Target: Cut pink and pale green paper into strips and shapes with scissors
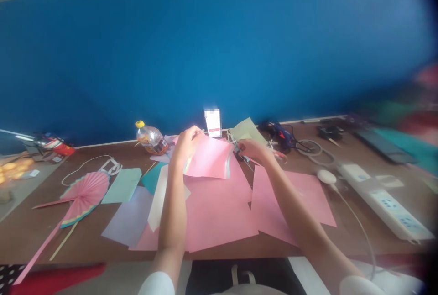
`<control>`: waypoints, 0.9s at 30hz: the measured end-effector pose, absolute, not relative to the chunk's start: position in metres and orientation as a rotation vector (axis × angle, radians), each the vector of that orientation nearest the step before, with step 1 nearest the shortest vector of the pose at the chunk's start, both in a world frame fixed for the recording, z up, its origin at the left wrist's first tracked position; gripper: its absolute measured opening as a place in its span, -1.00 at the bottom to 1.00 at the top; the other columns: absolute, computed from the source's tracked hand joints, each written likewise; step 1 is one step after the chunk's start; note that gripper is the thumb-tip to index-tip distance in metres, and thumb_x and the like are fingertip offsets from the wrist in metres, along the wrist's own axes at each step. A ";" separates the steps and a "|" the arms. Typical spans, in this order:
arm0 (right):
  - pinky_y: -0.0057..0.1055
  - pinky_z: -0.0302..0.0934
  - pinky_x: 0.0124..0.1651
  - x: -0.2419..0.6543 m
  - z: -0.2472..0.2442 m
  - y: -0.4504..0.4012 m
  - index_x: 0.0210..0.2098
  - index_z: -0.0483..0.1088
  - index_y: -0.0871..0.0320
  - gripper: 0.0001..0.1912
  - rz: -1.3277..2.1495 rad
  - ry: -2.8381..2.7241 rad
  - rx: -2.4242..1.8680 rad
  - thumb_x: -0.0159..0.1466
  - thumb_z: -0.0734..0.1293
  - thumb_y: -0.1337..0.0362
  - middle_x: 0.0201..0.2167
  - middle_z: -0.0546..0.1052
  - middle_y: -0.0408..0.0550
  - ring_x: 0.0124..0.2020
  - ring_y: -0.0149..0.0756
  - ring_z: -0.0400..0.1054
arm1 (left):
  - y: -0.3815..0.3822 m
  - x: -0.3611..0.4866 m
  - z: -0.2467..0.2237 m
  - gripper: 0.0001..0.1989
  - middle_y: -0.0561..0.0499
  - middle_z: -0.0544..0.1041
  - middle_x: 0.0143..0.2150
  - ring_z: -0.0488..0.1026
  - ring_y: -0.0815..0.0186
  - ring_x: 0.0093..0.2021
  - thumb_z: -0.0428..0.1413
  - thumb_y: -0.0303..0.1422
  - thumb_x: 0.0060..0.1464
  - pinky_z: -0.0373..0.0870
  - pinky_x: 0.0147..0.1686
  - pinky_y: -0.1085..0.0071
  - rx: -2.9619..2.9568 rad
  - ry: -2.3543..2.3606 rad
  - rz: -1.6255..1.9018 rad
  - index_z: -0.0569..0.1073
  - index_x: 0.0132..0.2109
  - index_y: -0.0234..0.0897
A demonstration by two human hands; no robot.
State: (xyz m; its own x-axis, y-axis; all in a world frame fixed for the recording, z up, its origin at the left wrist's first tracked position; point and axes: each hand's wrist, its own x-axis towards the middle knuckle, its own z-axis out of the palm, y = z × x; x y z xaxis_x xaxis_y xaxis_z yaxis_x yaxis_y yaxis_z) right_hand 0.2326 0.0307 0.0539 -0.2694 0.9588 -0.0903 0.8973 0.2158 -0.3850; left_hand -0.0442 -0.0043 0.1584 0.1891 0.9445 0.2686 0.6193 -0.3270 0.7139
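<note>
My left hand (190,142) is closed on the upper left edge of a pink sheet of paper (208,157), which is lifted and slightly curved, with pale and bluish strips along its side edges. My right hand (253,150) is to the right of that sheet, fingers bent together over small items at the back of the table; what they hold, if anything, is hidden. A larger pink sheet (219,215) lies flat below, and another pink sheet (308,194) lies under my right forearm. A pale green sheet (251,129) is just behind my right hand.
A pink folded paper fan (85,194) lies at left, near a mint paper (122,185) and a lilac sheet (128,219). A bottle (152,139) and a lit phone (212,123) stand at the back. A blue glue gun (282,135) and a power strip (386,203) are at right.
</note>
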 end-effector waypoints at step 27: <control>-0.41 0.04 -0.34 0.246 0.062 0.025 -0.08 0.40 0.13 -0.66 0.303 -2.221 -1.938 0.14 0.23 0.40 -0.17 0.52 0.09 -0.25 -0.17 0.38 | -0.003 -0.040 0.156 -0.70 0.05 0.40 -0.47 0.29 0.34 -0.45 0.03 -0.10 0.13 0.07 -0.44 0.45 2.070 1.734 0.902 0.39 -0.32 -0.26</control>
State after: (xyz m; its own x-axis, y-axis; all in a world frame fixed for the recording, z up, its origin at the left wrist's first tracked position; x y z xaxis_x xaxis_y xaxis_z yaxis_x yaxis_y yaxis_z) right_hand 0.2456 0.0245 0.0624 -0.1351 0.9908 0.0002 0.9545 0.1302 -0.2683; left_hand -0.0402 -0.0028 0.1556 0.0776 0.9587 0.2736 0.7744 -0.2308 0.5891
